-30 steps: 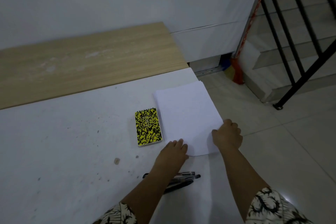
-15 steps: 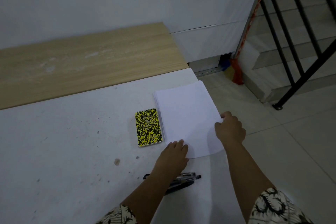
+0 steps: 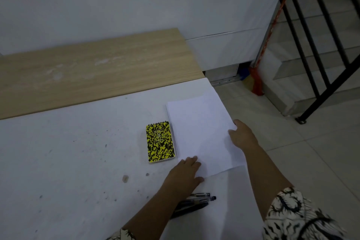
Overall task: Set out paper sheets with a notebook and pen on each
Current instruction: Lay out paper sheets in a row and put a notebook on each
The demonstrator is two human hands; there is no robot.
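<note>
Right hand (image 3: pixel 242 137): top sheet pinched at the edge of the white paper stack (image 3: pixel 200 134), probably to peel one off. Left hand (image 3: pixel 185 173): laid flat, steadying the stack (yellow-and-black speckled notebook (image 3: pixel 160 141) beside, black pens (image 3: pixel 196 199) behind).

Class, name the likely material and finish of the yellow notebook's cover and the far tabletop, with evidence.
Notebook: probably matte printed card, speckled yellow and black, with a wire spiral along its top edge. Far tabletop: pale wood or wood-look laminate, straight grain lines, dull and scuffed.
</note>
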